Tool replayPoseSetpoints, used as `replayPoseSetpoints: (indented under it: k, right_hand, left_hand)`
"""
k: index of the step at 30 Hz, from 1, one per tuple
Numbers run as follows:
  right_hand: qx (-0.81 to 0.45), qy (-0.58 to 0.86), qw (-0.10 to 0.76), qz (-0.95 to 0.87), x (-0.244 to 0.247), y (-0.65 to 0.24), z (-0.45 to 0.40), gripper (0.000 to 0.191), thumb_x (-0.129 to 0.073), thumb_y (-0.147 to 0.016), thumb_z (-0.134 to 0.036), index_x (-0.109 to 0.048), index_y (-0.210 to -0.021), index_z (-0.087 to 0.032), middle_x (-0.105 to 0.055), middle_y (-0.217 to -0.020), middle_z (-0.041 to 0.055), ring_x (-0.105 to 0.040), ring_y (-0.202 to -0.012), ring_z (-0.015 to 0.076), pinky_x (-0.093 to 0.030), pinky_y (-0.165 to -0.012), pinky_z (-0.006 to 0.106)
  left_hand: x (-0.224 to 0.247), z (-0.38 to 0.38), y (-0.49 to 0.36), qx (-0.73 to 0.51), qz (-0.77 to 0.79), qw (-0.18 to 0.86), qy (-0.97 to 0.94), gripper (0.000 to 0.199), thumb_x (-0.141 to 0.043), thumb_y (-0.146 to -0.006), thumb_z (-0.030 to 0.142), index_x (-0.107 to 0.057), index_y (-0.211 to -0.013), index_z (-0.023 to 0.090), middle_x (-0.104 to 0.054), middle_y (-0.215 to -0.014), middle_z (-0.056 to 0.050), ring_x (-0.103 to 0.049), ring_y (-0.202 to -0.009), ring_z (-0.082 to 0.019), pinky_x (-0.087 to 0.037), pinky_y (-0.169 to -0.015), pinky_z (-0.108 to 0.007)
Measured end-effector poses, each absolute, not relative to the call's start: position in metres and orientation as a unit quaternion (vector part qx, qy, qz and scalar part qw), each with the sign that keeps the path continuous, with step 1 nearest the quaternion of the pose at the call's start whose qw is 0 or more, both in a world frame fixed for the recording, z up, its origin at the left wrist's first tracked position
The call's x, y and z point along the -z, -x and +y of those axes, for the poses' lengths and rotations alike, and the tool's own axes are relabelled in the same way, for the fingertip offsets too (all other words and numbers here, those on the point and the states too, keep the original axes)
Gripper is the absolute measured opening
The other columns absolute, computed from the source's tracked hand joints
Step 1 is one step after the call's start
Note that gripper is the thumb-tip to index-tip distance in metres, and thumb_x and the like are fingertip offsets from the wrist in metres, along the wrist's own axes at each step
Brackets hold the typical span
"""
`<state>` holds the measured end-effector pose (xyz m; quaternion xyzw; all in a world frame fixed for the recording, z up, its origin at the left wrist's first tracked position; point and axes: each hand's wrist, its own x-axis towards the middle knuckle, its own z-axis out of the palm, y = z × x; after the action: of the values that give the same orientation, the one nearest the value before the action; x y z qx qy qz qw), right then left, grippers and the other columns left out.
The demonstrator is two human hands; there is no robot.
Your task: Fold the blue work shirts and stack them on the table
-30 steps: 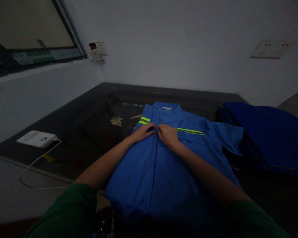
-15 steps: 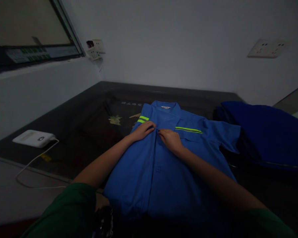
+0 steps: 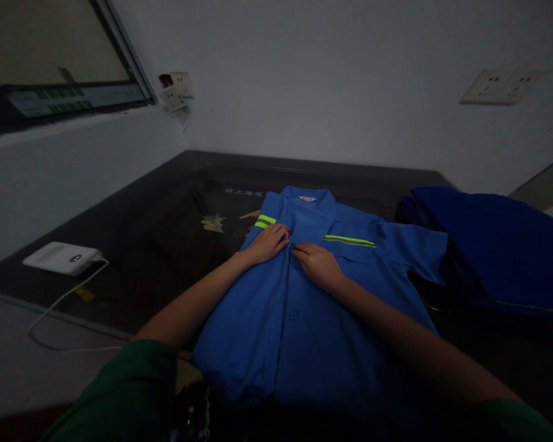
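A blue short-sleeved work shirt with yellow-green stripes lies front up on a dark table, its collar toward the wall. My left hand is closed on the front edge at chest height, fingers bent over the cloth. Close beside it, my right hand pinches the other side of the front opening; a ring shows on one finger. What sits between the fingertips is too small and dark to make out. Lower on the front a button shows.
A dark blue folded cloth pile lies at the right. On the left of the table rests a white power bank with a white cable. Sockets are on the wall behind.
My right hand has shifted slightly down at the front opening, its fingers flatter than before. My left hand stays nearly in place, and the shirt lies as it was.
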<state>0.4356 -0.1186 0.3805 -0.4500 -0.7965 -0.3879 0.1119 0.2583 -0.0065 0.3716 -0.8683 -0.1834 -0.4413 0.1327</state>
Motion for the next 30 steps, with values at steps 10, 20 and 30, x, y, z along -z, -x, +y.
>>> replayPoseSetpoints:
  k: [10,20,30]
  right_hand:
    - [0.388,0.431,0.059,-0.813,-0.382,-0.447,-0.122,0.047,-0.042,-0.091,-0.008,-0.052,-0.136,-0.022,-0.047,-0.143,0.0109,-0.044,-0.132,0.0281,-0.037,-0.107,0.051]
    - [0.279,0.455,0.254,-0.807,-0.422,-0.466,-0.117,0.026,-0.052,-0.09,-0.016,-0.068,-0.111,-0.016,-0.069,-0.112,0.0094,-0.062,-0.106,0.0207,-0.046,-0.096,0.035]
    - [0.333,0.378,0.124,-0.855,-0.4,-0.466,-0.117,0.031,-0.064,-0.085,-0.027,-0.067,-0.115,-0.019,-0.063,-0.121,0.0125,-0.057,-0.112,0.0253,-0.045,-0.096,0.042]
  left_hand:
    - [-0.374,-0.009,-0.264,0.445,-0.172,0.146,0.867,0.02,-0.035,-0.097,0.026,-0.054,-0.097,0.018,-0.054,-0.122,-0.011,-0.046,-0.117,-0.022,-0.036,-0.105,-0.04]
    - [-0.38,-0.014,-0.268,0.396,-0.161,0.175,0.887,0.025,-0.033,-0.097,0.023,-0.057,-0.093,0.02,-0.06,-0.093,-0.005,-0.052,-0.094,-0.02,-0.035,-0.099,-0.039]
    - [-0.377,-0.006,-0.275,0.4,-0.195,0.184,0.877,0.025,-0.03,-0.098,0.025,-0.054,-0.094,0.02,-0.059,-0.093,-0.006,-0.053,-0.092,-0.021,-0.041,-0.09,-0.038]
